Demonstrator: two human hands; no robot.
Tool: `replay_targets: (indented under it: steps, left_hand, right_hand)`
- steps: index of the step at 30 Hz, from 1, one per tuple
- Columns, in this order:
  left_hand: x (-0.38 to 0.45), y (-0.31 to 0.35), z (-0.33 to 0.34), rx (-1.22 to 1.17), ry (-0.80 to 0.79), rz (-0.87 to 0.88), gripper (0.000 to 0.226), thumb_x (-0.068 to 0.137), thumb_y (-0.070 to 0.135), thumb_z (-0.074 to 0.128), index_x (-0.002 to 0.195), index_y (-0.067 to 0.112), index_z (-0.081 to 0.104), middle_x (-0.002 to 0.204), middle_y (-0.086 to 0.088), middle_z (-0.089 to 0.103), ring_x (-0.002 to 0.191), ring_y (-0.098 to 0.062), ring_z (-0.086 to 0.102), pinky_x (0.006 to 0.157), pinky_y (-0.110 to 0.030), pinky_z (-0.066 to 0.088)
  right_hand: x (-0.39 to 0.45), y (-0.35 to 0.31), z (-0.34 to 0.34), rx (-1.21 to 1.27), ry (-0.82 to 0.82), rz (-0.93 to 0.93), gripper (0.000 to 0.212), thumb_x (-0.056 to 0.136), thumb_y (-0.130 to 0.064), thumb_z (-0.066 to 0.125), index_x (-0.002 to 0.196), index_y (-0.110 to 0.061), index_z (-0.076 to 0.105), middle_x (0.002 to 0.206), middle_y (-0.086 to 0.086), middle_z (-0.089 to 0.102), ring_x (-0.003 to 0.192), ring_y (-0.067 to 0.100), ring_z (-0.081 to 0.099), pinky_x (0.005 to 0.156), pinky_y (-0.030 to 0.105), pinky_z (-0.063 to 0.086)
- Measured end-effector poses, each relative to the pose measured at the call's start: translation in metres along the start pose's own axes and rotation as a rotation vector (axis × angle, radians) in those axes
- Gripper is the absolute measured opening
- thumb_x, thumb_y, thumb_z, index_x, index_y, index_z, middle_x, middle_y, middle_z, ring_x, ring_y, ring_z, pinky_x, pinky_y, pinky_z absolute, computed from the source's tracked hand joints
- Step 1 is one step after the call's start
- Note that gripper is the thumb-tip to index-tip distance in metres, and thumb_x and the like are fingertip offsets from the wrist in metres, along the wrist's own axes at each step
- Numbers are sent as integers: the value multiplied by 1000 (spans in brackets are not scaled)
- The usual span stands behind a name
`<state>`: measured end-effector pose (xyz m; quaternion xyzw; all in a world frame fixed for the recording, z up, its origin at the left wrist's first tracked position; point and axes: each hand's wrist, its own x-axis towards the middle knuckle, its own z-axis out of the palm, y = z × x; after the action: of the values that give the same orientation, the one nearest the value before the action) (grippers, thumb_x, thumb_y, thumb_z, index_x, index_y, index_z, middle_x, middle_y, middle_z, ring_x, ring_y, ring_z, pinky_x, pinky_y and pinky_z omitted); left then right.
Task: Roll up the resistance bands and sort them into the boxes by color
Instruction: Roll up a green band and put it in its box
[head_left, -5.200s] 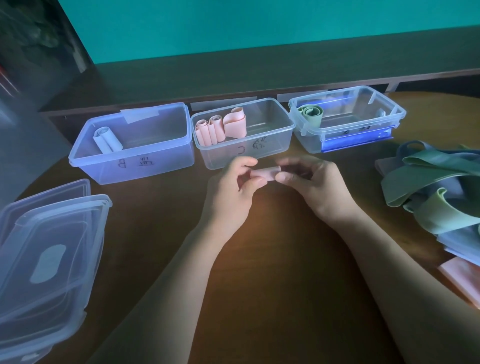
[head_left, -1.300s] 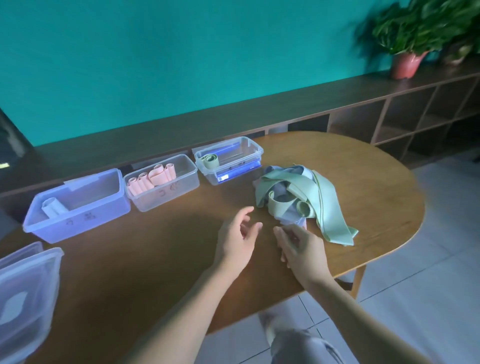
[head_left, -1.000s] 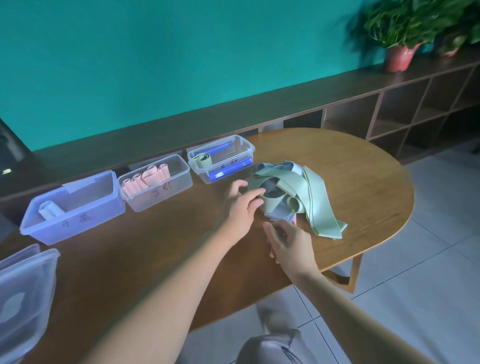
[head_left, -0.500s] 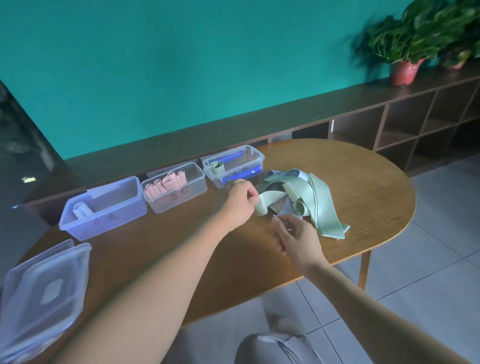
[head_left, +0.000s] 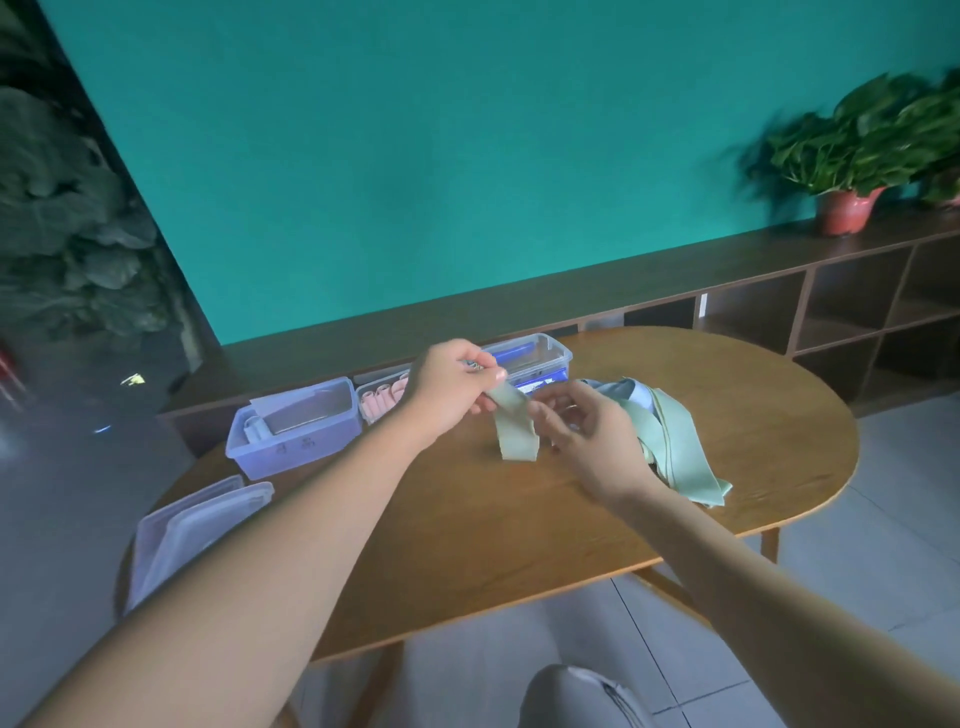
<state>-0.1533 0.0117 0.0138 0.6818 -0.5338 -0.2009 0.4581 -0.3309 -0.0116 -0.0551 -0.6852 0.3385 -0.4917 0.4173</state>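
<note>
My left hand (head_left: 451, 388) pinches the top end of a pale green resistance band (head_left: 514, 432) and holds it up above the wooden table (head_left: 467, 525); the band hangs down in a loop. My right hand (head_left: 584, 434) is beside the band with curled fingers touching its right edge. A pile of green and blue bands (head_left: 670, 441) lies to the right. Three clear boxes stand at the table's back: the left box (head_left: 296, 426) with a white roll, the middle box (head_left: 382, 402) with pink rolls, the right box (head_left: 530, 358), partly hidden by my left hand.
Stacked clear lids (head_left: 192, 525) lie at the table's left edge. A low dark shelf unit (head_left: 831, 306) runs along the teal wall, with a potted plant (head_left: 852, 171) on it. My knee (head_left: 576, 696) shows below the table's near edge.
My left hand took hold of a green band from the pile and lifted it up and leftwards. My right hand moved up to the hanging band.
</note>
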Motion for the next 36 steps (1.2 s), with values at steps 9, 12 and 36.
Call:
replay_targets:
  steps: [9, 12, 36]
  left_hand:
    - [-49, 32, -66, -318, 37, -28, 17, 94, 14, 71, 101, -1, 73, 84, -16, 76, 69, -18, 73, 70, -26, 61]
    - [-67, 43, -89, -404, -23, -22, 15, 94, 11, 70, 101, -2, 71, 87, -17, 75, 75, -21, 73, 74, -25, 60]
    - [-95, -2, -127, 20, -79, 72, 19, 88, 29, 78, 88, 10, 79, 68, -7, 69, 55, -14, 54, 57, -24, 49]
  right_hand:
    - [-10, -81, 22, -198, -11, -277, 20, 82, -29, 83, 97, -30, 71, 94, -14, 64, 80, 2, 60, 69, 9, 43]
    - [-11, -107, 23, -231, -20, -328, 15, 83, -23, 83, 96, -25, 76, 92, -11, 61, 78, 1, 58, 68, 5, 40]
    - [3, -116, 44, -89, -364, -137, 11, 92, -18, 73, 89, -7, 75, 59, -10, 66, 53, 7, 57, 53, 22, 48]
